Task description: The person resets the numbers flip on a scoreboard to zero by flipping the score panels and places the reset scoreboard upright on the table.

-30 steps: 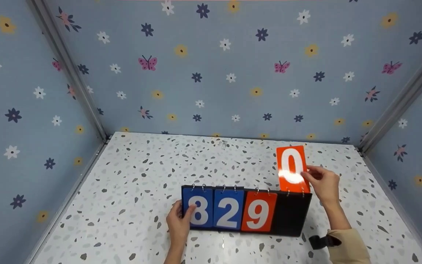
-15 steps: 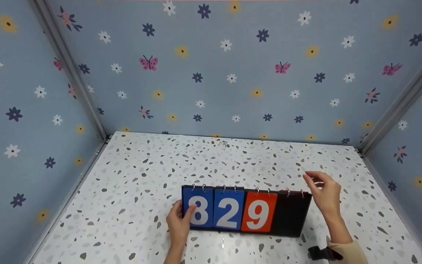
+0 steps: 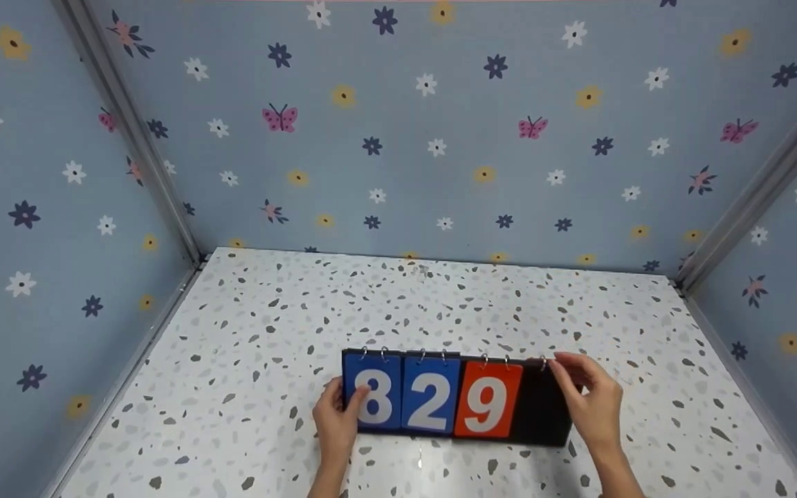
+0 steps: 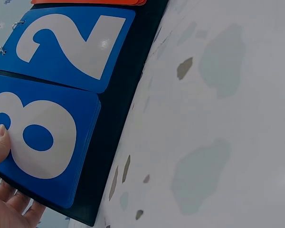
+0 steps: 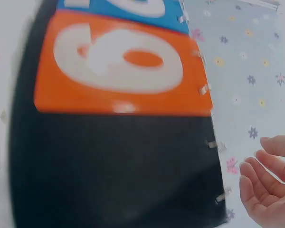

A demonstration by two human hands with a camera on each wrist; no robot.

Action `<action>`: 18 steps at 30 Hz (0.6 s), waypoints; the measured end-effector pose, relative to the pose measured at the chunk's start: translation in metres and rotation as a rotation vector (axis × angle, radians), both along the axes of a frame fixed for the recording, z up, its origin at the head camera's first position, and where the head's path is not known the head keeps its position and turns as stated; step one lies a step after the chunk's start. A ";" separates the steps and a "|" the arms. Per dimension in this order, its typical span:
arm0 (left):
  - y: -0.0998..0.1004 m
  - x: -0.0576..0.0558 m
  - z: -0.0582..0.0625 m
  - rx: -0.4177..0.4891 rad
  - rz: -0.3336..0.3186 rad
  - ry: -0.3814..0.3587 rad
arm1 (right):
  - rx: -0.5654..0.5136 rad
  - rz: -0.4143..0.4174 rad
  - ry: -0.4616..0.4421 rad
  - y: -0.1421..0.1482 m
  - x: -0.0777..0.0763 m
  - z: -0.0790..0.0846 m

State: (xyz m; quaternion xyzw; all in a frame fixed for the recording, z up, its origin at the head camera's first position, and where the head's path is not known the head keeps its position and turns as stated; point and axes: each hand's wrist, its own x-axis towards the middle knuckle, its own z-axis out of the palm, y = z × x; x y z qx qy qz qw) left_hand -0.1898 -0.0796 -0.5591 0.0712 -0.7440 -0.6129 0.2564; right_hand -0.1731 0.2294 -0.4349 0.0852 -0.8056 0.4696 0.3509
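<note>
A black flip scoreboard (image 3: 540,411) leans back above the speckled tabletop, its ringed top edge away from me. It carries a blue 8 card (image 4: 42,137), a blue 2 card (image 3: 430,404) and an orange-red 9 card (image 3: 487,408); the rightmost slot shows bare black. My left hand (image 3: 337,418) grips the left end, thumb over the 8 card and fingers behind the board. At the top right corner my right hand (image 3: 592,401) covers one ring. In the right wrist view, its relaxed fingers (image 5: 256,190) stand beside the ringed edge, with nothing visible between them.
A white speckled tabletop (image 3: 267,346) lies beneath the board. Blue flowered panels stand at the back (image 3: 405,173), left (image 3: 59,228) and right (image 3: 779,325), with grey metal posts (image 3: 132,131) at the corners.
The orange-red 0 card, pinched upright by my right hand earlier, has gone over the back and out of sight. The right hand then came down and left to the board's top corner.
</note>
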 end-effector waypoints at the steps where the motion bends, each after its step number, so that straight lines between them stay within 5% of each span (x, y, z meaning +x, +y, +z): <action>1: 0.000 0.000 0.000 0.003 -0.001 -0.005 | -0.012 0.004 -0.016 -0.003 0.002 -0.002; 6: 0.000 0.001 -0.001 0.018 -0.001 -0.020 | -0.102 0.025 -0.085 -0.005 0.002 -0.037; 10: 0.000 0.001 -0.001 0.012 0.003 -0.019 | -0.167 0.056 -0.089 0.006 -0.010 -0.097; 14: 0.000 0.001 -0.001 0.002 0.009 -0.039 | -0.156 -0.002 -0.143 0.020 -0.028 -0.163; 18: 0.000 0.000 0.000 0.003 0.015 -0.058 | -0.093 -0.099 -0.220 0.019 -0.033 -0.189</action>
